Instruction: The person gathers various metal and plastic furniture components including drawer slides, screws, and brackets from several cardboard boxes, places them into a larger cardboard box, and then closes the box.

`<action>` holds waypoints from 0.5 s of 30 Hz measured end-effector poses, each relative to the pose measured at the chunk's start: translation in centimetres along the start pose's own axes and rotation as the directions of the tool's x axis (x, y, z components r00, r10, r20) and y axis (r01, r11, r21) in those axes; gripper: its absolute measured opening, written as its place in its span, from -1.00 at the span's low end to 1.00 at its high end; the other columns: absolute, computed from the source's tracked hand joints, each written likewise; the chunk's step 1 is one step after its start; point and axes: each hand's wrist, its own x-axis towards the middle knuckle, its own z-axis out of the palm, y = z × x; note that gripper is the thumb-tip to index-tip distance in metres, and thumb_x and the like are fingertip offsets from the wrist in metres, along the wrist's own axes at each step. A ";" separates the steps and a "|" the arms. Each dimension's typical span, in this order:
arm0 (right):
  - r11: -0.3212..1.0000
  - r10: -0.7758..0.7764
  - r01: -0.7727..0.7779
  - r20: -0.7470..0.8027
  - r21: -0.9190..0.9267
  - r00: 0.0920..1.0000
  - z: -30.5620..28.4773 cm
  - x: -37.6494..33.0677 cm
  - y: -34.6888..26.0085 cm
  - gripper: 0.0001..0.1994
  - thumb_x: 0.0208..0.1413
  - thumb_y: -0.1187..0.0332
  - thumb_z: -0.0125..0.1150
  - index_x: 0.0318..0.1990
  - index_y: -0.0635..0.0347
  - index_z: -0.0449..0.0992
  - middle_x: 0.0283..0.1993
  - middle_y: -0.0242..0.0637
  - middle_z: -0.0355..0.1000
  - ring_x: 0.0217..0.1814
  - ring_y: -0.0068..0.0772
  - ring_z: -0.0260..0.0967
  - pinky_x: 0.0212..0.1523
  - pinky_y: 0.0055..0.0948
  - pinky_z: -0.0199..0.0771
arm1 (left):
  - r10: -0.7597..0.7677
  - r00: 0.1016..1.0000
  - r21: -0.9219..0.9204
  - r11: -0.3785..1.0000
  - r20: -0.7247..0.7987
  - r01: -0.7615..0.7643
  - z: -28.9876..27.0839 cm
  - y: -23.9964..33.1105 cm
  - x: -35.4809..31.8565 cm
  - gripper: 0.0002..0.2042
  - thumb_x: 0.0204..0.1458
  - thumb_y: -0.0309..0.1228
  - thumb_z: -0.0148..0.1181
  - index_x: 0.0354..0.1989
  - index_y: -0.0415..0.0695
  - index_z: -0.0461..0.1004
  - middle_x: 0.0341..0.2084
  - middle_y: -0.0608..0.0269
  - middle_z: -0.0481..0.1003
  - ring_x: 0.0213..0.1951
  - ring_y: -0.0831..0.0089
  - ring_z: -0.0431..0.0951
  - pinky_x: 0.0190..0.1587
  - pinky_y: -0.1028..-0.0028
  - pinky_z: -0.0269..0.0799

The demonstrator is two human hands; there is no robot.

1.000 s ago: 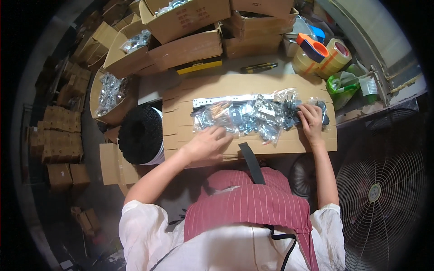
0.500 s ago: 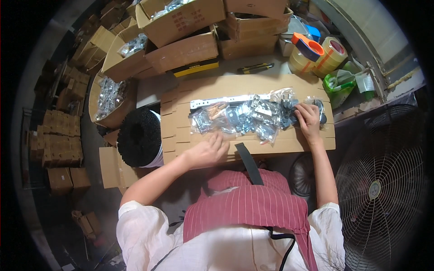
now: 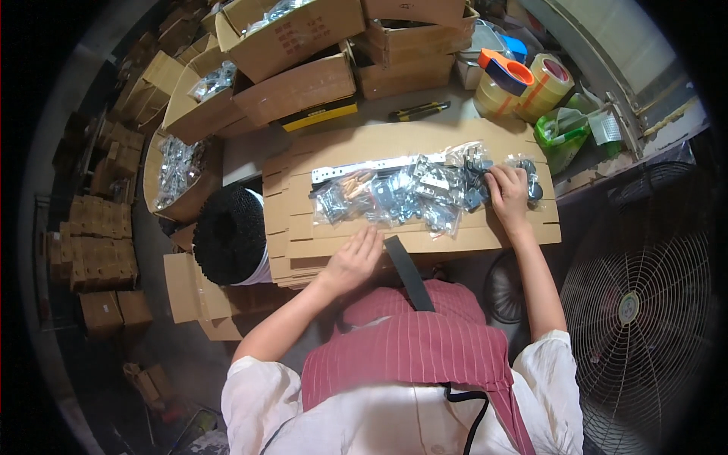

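A row of clear plastic bags of metal and dark fittings (image 3: 402,193) lies on flat cardboard (image 3: 292,205) in front of me. Behind them runs a perforated white metal rail (image 3: 364,167). My right hand (image 3: 508,196) has its fingers bent down onto a bag of black parts (image 3: 476,178) at the row's right end; the fingertips are partly hidden. Beyond that hand lies another small bag with round black pieces (image 3: 533,182). My left hand (image 3: 355,259) lies flat at the cardboard's near edge, fingers extended, holding nothing, just below the bags.
Open cartons of bagged hardware (image 3: 292,45) stand at the back and left. A utility knife (image 3: 419,111), tape rolls (image 3: 497,98) and an orange tape dispenser (image 3: 516,72) sit behind the cardboard. Left is a black bristly roll (image 3: 227,235); right, a large fan (image 3: 629,307).
My left hand has drawn slightly back toward me and its curled fingers have straightened. My right hand stays at the right end of the bags. The view has shifted a little.
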 end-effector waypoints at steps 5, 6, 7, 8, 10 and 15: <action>0.999 -0.016 0.014 0.025 0.052 1.000 -0.4 0.1 0.0 -0.86 0.09 0.40 0.37 -0.21 0.22 0.65 -0.19 -0.26 0.56 -0.09 -0.11 0.38 -0.03 -0.23 0.43 | -0.080 0.989 -0.187 0.981 -0.126 0.055 -1.4 -0.6 0.7 -0.62 -0.07 -0.55 0.16 0.00 -0.29 0.54 -0.04 -0.03 0.60 -0.03 0.18 0.64 -0.03 0.38 0.57; 0.997 -0.017 0.013 0.052 0.082 0.998 -0.6 0.2 -0.2 -0.86 0.09 0.41 0.37 -0.22 0.23 0.65 -0.20 -0.26 0.56 -0.09 -0.11 0.38 -0.03 -0.23 0.43 | -0.076 0.983 -0.207 0.978 -0.168 0.040 -1.9 -0.5 0.8 -0.64 -0.11 -0.56 0.15 -0.06 -0.28 0.56 -0.10 0.01 0.62 -0.11 0.22 0.67 -0.13 0.43 0.60; 0.995 -0.007 0.000 0.066 0.099 0.998 -0.8 0.2 -0.5 -0.87 0.06 0.41 0.39 -0.25 0.23 0.66 -0.21 -0.26 0.56 -0.09 -0.12 0.38 -0.02 -0.23 0.43 | -0.074 0.983 -0.211 0.977 -0.170 0.037 -2.3 -0.4 0.8 -0.64 -0.11 -0.56 0.15 -0.06 -0.28 0.56 -0.10 0.01 0.62 -0.11 0.22 0.67 -0.13 0.43 0.60; 0.996 -0.003 -0.003 0.066 0.093 0.998 -1.1 0.3 -0.6 -0.87 0.06 0.41 0.39 -0.25 0.23 0.66 -0.21 -0.26 0.56 -0.09 -0.12 0.38 -0.02 -0.23 0.43 | -0.114 0.980 -0.266 0.962 -0.165 0.067 -2.7 -0.1 0.6 -0.65 -0.13 -0.58 0.15 -0.09 -0.28 0.56 -0.16 0.03 0.63 -0.16 0.22 0.67 -0.18 0.41 0.60; 0.985 -0.044 0.014 0.170 0.172 0.985 -1.8 0.8 -1.3 -0.87 0.04 0.40 0.40 -0.28 0.23 0.66 -0.21 -0.26 0.56 -0.10 -0.13 0.38 -0.02 -0.23 0.43 | -0.148 0.976 -0.321 0.943 -0.157 0.091 -3.9 0.2 0.3 -0.66 -0.15 -0.59 0.15 -0.11 -0.27 0.56 -0.22 0.05 0.63 -0.22 0.22 0.67 -0.22 0.39 0.59; 0.990 -0.057 -0.008 0.442 0.144 0.895 -3.1 2.5 -1.6 -0.82 0.02 0.37 0.41 -0.23 0.22 0.71 -0.17 -0.26 0.57 0.00 -0.15 0.42 0.06 -0.28 0.47 | -0.293 0.955 -0.513 0.827 -0.040 0.232 -4.9 -1.5 1.1 -0.73 -0.10 -0.59 0.18 -0.16 -0.19 0.57 -0.46 0.06 0.58 -0.42 0.14 0.62 -0.36 0.27 0.53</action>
